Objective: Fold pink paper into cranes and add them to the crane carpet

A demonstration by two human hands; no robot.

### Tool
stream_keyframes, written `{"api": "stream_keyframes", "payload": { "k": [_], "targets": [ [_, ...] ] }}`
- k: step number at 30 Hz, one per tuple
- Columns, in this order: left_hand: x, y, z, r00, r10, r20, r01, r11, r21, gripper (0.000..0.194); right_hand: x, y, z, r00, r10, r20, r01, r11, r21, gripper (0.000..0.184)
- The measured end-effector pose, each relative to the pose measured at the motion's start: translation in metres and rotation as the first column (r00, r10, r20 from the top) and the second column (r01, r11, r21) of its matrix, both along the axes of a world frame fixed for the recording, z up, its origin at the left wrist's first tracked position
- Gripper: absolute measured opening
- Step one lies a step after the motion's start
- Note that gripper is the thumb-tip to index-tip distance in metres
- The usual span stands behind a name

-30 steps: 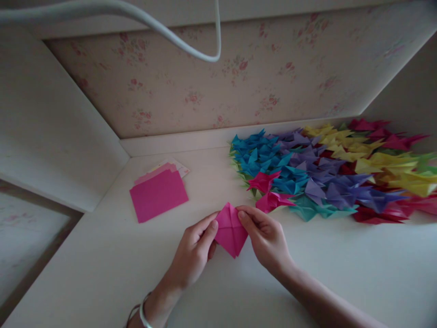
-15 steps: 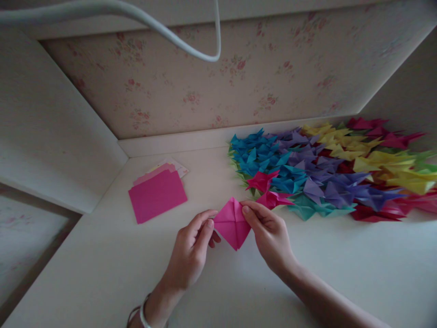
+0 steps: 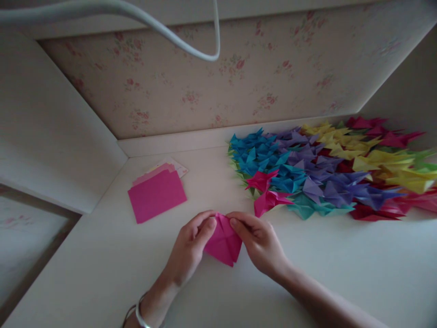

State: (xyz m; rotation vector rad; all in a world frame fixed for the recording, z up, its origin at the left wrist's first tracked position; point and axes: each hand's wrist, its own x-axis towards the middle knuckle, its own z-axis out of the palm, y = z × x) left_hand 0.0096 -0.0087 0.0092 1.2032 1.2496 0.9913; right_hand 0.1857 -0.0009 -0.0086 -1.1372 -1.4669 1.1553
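Note:
A creased pink sheet of origami paper (image 3: 223,241), folded into a small square-like shape, is held between my hands above the white desk. My left hand (image 3: 191,243) pinches its upper left edge with thumb and forefinger. On the other side, my right hand (image 3: 257,234) grips the upper right edge the same way. The fingers behind the paper are partly hidden. Just beyond my right hand lies a folded pink paper crane (image 3: 271,200), with another pink one (image 3: 261,181) behind it.
Many folded paper cranes in blue (image 3: 254,150), purple (image 3: 348,189) and yellow (image 3: 382,159) cover the desk's right side. A stack of pink paper (image 3: 159,196) lies at the left. A white cable (image 3: 164,32) hangs in front of the floral wall (image 3: 191,86).
The pink paper has come lower and slightly left, and has turned. My right hand has moved left, closer to my left hand, with its grip now near the paper's top.

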Motion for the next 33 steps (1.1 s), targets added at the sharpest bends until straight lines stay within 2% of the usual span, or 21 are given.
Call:
{"api": "stream_keyframes", "payload": {
  "k": [2,5,8,15,21,26,28,30,33],
  "targets": [
    [0.0013,0.0003,0.0004,0.989,-0.023,-0.147,0.031,0.998,0.055,0.034,-0.0014,-0.0031,0.0011,0.994,0.077,0.079,-0.080,0.996,0.037,0.023],
    [0.0024,-0.0003,-0.0010,0.944,-0.026,-0.328,0.075,0.988,0.137,0.031,-0.0027,-0.0045,0.0020,0.986,0.121,0.118,-0.128,0.990,0.053,0.024],
    [0.0023,-0.0015,-0.0016,0.916,-0.005,-0.401,0.080,0.982,0.169,0.031,-0.0031,-0.0031,0.0018,0.982,0.145,0.122,-0.148,0.989,0.012,0.024],
    [0.0019,-0.0005,-0.0016,0.913,0.060,-0.405,0.022,0.981,0.194,0.029,-0.0011,0.0018,0.0024,0.984,0.180,0.002,-0.178,0.975,-0.134,0.029],
    [0.0015,0.0012,-0.0037,0.930,0.052,-0.365,0.007,0.988,0.157,0.030,-0.0014,0.0002,0.0052,0.985,0.149,0.085,-0.144,0.988,-0.060,0.029],
    [0.0029,0.0012,-0.0064,0.963,-0.046,-0.265,0.062,0.997,0.054,0.035,-0.0010,0.0010,0.0021,0.987,0.065,0.150,-0.063,0.998,-0.020,0.028],
    [0.0036,0.0002,-0.0072,0.959,-0.061,-0.275,0.073,0.997,0.032,0.038,-0.0012,0.0022,0.0003,0.992,0.069,0.106,-0.065,0.997,-0.040,0.025],
    [0.0036,-0.0010,-0.0074,0.955,-0.045,-0.293,0.058,0.998,0.036,0.040,-0.0022,0.0028,-0.0013,0.995,0.102,-0.005,-0.102,0.988,-0.116,0.022],
    [0.0028,-0.0022,-0.0065,0.950,-0.045,-0.309,0.064,0.997,0.052,0.041,-0.0045,0.0019,-0.0025,0.971,0.163,-0.172,-0.203,0.948,-0.244,0.032]
  ]
}}
